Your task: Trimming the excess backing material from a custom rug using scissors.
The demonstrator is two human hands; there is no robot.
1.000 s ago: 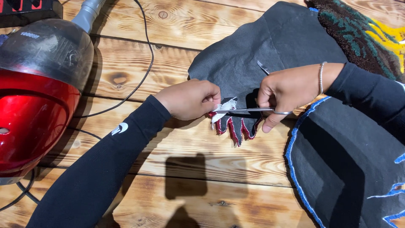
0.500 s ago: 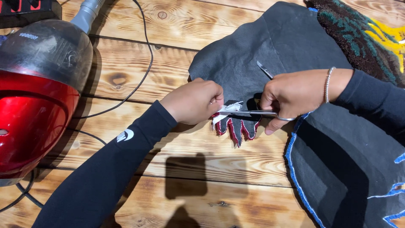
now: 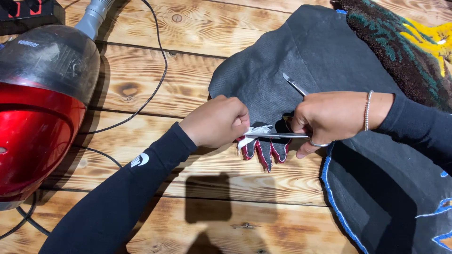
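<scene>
A person's left hand pinches a white scrap of backing at the red-edged tip of a dark tufted rug piece lying face down on a wooden table. The right hand, fingers closed through the scissors, has moved the blades slightly further left along the scrap than half a second ago, so the trim looks underway. A red vacuum cleaner stands at left.

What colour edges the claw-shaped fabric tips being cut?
Red edging on the dark grey claw-shaped tips, just below the scissors; clearest in the head view.
</scene>
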